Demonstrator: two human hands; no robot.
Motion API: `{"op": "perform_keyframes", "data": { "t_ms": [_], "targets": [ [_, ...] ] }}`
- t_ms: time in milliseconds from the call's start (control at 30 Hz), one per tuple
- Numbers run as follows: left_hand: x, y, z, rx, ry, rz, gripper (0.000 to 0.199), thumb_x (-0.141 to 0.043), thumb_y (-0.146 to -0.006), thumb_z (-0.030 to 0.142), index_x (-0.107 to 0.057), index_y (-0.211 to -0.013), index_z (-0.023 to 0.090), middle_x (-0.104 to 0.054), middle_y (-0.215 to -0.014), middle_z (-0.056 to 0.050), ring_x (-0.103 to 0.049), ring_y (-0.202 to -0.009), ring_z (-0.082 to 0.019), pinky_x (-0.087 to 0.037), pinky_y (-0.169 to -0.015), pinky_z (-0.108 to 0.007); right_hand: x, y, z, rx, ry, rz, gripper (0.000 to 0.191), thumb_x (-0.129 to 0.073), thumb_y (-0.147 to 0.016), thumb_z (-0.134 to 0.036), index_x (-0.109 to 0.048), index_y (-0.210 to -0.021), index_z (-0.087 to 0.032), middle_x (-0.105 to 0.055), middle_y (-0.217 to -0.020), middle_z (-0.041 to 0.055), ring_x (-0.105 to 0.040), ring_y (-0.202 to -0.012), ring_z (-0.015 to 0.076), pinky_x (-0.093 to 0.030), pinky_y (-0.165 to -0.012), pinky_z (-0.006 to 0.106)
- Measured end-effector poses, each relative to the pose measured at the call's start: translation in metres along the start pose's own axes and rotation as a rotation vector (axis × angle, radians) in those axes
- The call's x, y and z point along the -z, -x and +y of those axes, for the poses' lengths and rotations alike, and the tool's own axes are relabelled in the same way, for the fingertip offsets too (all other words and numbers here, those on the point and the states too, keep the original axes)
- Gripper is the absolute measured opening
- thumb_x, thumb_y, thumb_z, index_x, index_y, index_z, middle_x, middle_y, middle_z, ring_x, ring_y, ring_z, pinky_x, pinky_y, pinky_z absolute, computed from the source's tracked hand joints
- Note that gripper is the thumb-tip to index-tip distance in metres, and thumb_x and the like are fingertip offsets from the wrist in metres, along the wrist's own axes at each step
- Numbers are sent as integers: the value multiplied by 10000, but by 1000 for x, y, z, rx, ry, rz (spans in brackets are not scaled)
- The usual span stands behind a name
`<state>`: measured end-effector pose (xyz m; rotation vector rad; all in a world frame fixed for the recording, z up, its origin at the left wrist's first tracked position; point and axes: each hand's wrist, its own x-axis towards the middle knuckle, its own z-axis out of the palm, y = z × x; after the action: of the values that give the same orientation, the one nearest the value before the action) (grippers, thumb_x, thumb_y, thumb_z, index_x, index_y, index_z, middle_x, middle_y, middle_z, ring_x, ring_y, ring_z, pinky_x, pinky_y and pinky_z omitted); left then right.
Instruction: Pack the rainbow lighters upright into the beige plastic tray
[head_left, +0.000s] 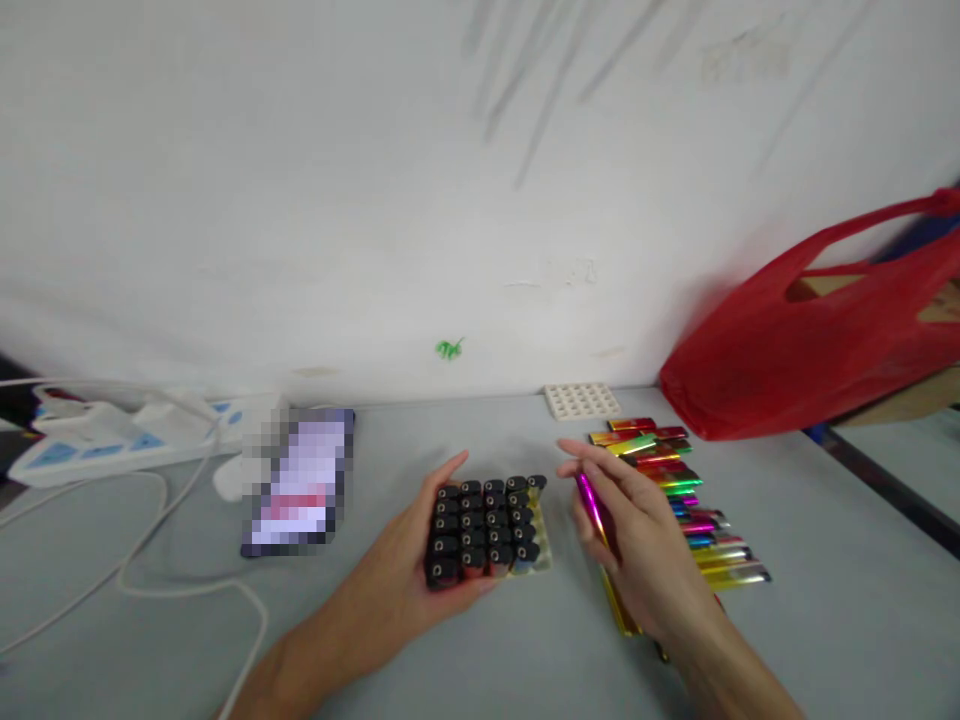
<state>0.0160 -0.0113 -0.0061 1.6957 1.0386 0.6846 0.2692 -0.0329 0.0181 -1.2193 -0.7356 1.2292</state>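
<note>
My left hand (409,555) is wrapped round the left side of a pale tray (543,545) filled with rows of lighters (472,520), their black tops facing up. The right column of the tray shows some pale plastic at its edge. To the right of the tray, my right hand (637,530) is closed on a shiny magenta lighter (592,505). A gold lighter (619,605) shows under that hand; whether it is held or lies on the table I cannot tell. Beyond the hand lies a pile of metallic, many-coloured lighters (731,565), partly hidden by it.
An empty white tray with holes (581,401) lies by the wall. A red plastic bag (810,340) stands at the back right. On the left are a phone (304,480), a white power strip (97,440) and loose white cables (157,510) across the grey table (495,660).
</note>
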Motion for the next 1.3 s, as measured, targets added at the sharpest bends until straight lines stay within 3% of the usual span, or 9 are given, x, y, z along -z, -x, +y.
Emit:
{"op": "perform_keyframes", "data": {
  "t_ms": [100, 200, 267, 400, 567, 700, 800, 1000, 1300],
  "targets": [
    [0, 0, 0, -6, 2, 4, 1026, -877, -903, 330, -247, -1712, 340, -750, -1261, -54, -804, -938, -267, -668, -881, -420, 1, 1, -9, -171, -205, -82, 448, -861, -862, -483, -849, -1191, -180, -694, -813, 12, -312, -469, 53, -198, -342, 167],
    [-1, 0, 0, -10, 10, 9, 1040, -891, -891, 332, -254, -1713, 341, -755, -1263, -54, -806, -908, -264, -675, -849, -410, -1, 2, -15, -249, -292, -155, 395, -890, -815, -378, -855, -1117, -126, -692, -808, 45, -486, -612, 110, -439, -448, 179],
    [-1, 0, 0, -2, 14, 2, 1039, -889, -897, 341, -247, -1715, 339, -763, -1215, -44, -804, -879, -260, -676, -823, -399, -3, 4, -15, -213, -296, -151, 435, -916, -827, -318, -824, -1222, -161, -737, -921, 58, -540, -665, 124, -491, -502, 197],
    [-1, 1, 1, -5, -7, 5, 1038, -879, -900, 324, -238, -1716, 336, -745, -1278, -56, -802, -949, -266, -669, -884, -408, -6, 8, -13, -115, -253, -108, 453, -885, -931, -448, -753, -1318, -254, -752, -1027, 39, -352, -510, 58, -263, -403, 192],
    [0, 1, 2, 0, 10, -5, 1009, -861, -913, 323, -238, -1707, 321, -754, -1227, -51, -794, -905, -252, -665, -850, -395, -5, 4, -11, -157, -247, -115, 482, -913, -849, -619, -722, -945, -186, -373, -657, -85, -187, -539, 76, -172, -452, 210],
    [0, 0, 1, 0, 34, -10, 1023, -870, -899, 331, -241, -1705, 330, -765, -1143, -33, -791, -830, -252, -668, -780, -388, -2, 1, -10, -224, -296, -216, 645, -815, -882, -700, -439, -634, -238, -195, -603, -112, -77, -524, 89, -118, -435, 255],
    [-1, 1, 1, 4, 38, -7, 1020, -870, -900, 321, -246, -1707, 337, -761, -1180, -43, -793, -829, -249, -671, -777, -387, 0, 0, -8, -239, -353, -269, 681, -768, -901, -654, -302, -590, -267, -150, -553, -121, -58, -492, 82, -104, -425, 271],
    [-2, 1, 2, 7, 33, -10, 1024, -870, -913, 335, -234, -1716, 329, -765, -1109, -26, -788, -827, -246, -673, -786, -388, 3, -2, -6, -313, -447, -336, 598, -749, -867, -526, -283, -590, -273, -144, -538, -126, -43, -478, 78, -94, -412, 257],
    [-2, 0, 4, 13, 53, -15, 1028, -869, -916, 343, -230, -1720, 314, -769, -1095, -28, -789, -823, -248, -671, -776, -382, -1, 0, -9, -291, -377, -339, 668, -748, -910, -634, -285, -593, -272, -149, -534, -126, -49, -487, 81, -99, -432, 258]
  ]
}}
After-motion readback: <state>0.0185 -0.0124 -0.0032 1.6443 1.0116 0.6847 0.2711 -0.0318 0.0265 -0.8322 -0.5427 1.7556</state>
